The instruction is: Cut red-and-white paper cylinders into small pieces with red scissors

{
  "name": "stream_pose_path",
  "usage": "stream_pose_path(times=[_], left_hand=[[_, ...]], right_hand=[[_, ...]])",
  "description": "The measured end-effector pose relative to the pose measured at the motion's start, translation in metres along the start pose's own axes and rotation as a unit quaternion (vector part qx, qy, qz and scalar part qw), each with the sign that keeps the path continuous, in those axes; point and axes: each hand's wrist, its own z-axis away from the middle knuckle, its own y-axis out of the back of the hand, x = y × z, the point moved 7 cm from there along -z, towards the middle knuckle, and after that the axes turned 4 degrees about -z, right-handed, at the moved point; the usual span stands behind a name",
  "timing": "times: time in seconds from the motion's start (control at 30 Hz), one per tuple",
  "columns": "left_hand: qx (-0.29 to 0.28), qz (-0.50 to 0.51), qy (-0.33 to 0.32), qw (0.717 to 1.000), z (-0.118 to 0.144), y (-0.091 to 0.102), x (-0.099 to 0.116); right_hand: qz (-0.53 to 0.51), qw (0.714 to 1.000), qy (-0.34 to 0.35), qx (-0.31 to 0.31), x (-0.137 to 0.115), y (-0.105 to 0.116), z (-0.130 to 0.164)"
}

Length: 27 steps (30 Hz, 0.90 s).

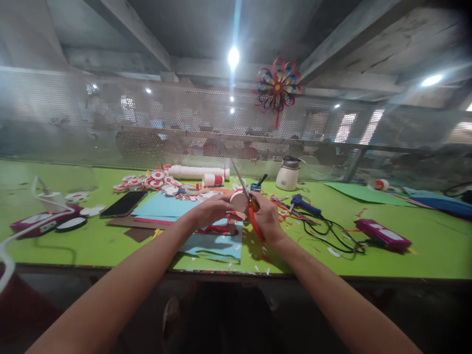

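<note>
Left fingers (220,202) hold a round piece (239,201), right fingers (263,204) scissors (253,222).

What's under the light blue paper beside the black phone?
A red edge and brown sheets stick out from under the light blue paper. Whatever lies beneath its middle is covered, and the left forearm hides part of its right side.

left hand (211,209) near right hand (268,217), arms (136,273) outstretched
</note>
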Motion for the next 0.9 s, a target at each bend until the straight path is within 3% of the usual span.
stream_pose_path(times=[0.1, 0.23, 0.57, 0.67, 0.9], left_hand=[[0.013, 0.056, 0.029, 0.998, 0.001, 0.004, 0.000], [0.063, 0.014, 0.051, 0.997, 0.003, 0.013, -0.003], [0.040, -0.030, 0.005, 0.999, 0.011, 0.014, 0.008], [0.077, -0.029, -0.023, 0.996, 0.013, 0.024, 0.018], [0.180, -0.010, -0.074, 0.981, 0.027, 0.064, 0.036]], right_hand=[[0.048, 0.996, 0.077, -0.022, -0.016, -0.002, 0.003], [0.056, 0.992, 0.106, -0.030, -0.022, -0.004, 0.005], [0.019, 0.998, 0.066, -0.011, -0.021, -0.002, 0.005], [-0.008, 0.999, 0.032, 0.005, -0.016, -0.002, 0.006], [-0.052, 0.998, -0.021, -0.026, -0.010, -0.009, 0.006]])
